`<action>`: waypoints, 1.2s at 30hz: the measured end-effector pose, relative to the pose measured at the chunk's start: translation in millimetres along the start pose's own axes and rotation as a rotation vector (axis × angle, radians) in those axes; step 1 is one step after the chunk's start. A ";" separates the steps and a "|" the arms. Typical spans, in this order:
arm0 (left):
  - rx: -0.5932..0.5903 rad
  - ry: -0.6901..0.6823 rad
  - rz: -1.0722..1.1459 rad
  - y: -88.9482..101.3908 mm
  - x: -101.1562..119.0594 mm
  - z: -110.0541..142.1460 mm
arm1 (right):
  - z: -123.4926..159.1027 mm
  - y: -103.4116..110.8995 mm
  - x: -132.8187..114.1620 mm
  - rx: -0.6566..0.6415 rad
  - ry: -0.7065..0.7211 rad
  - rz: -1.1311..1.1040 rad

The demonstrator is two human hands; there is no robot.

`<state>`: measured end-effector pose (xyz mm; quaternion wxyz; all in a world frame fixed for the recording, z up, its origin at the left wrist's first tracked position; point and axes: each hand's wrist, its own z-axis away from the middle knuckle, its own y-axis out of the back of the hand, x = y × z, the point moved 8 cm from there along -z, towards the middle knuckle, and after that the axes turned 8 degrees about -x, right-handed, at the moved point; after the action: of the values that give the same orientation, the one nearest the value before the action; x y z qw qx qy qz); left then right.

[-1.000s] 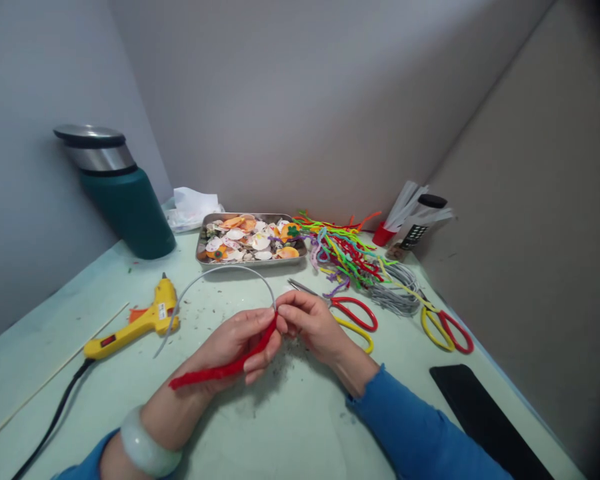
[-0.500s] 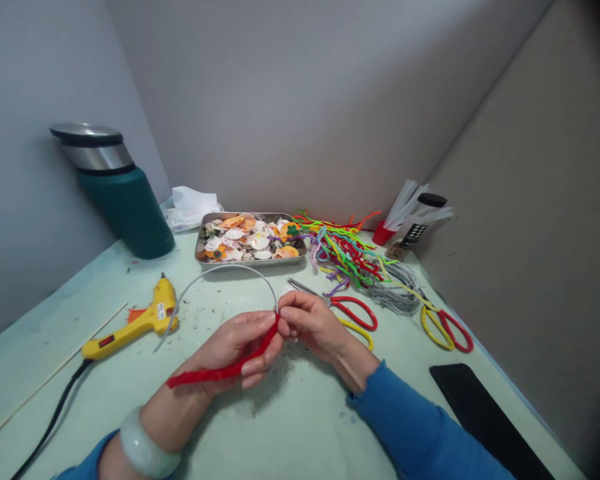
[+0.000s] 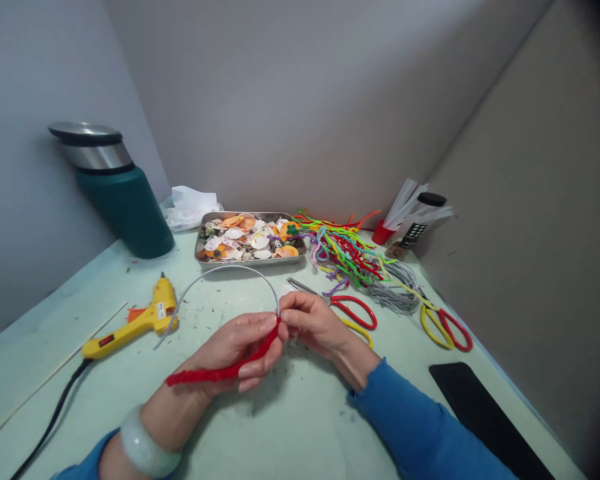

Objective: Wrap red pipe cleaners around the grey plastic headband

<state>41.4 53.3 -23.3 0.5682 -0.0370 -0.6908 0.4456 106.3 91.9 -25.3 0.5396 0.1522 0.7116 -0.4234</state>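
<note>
A thin grey wire arcs up from between my hands and bends down to the left, its free end near the glue gun. Fuzzy red pipe cleaner covers its lower part and trails back over my left wrist. My left hand is closed, thumb and fingers gripping this red part. Right beside it, my right hand pinches at the spot where red meets bare grey; the fingertips hide the exact contact. Scissors with red and yellow handles lie just behind my right hand.
At left are a yellow glue gun, a thin stick and a green bottle. A metal tray of shells, pipe cleaners, coiled wire and a jar stand behind. More scissors and a black strip lie right.
Both hands stay nearly in place. The fingers of my left hand have shifted slightly on the red pipe cleaner, and the junction with the wire has moved a touch right.
</note>
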 end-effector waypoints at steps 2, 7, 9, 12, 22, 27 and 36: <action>0.003 0.012 -0.001 0.5 -1.0 0.9 | 0.8 -0.2 -0.5 0.001 -0.009 0.014; 0.007 0.036 -0.014 1.8 -2.5 2.7 | 1.6 0.7 -3.5 0.016 -0.022 0.081; 0.016 0.038 -0.020 2.7 -2.2 2.9 | 1.5 0.9 -5.3 0.020 -0.014 0.113; 0.040 0.040 -0.029 4.7 -1.8 2.9 | 1.4 0.9 -7.5 0.024 0.005 0.143; 0.037 0.040 -0.034 5.1 -1.5 2.7 | 2.2 0.1 -7.7 0.021 -0.014 0.143; 0.019 0.050 -0.041 4.5 -3.5 2.9 | 2.8 0.8 -3.7 -0.020 -0.059 0.091; 0.024 0.059 -0.070 5.1 -5.9 2.0 | 4.1 -2.8 1.2 -0.141 -0.136 -0.014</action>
<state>39.5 52.0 -31.0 0.6040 -0.0193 -0.6691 0.4326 106.6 86.8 -25.3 0.5931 0.0799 0.7025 -0.3852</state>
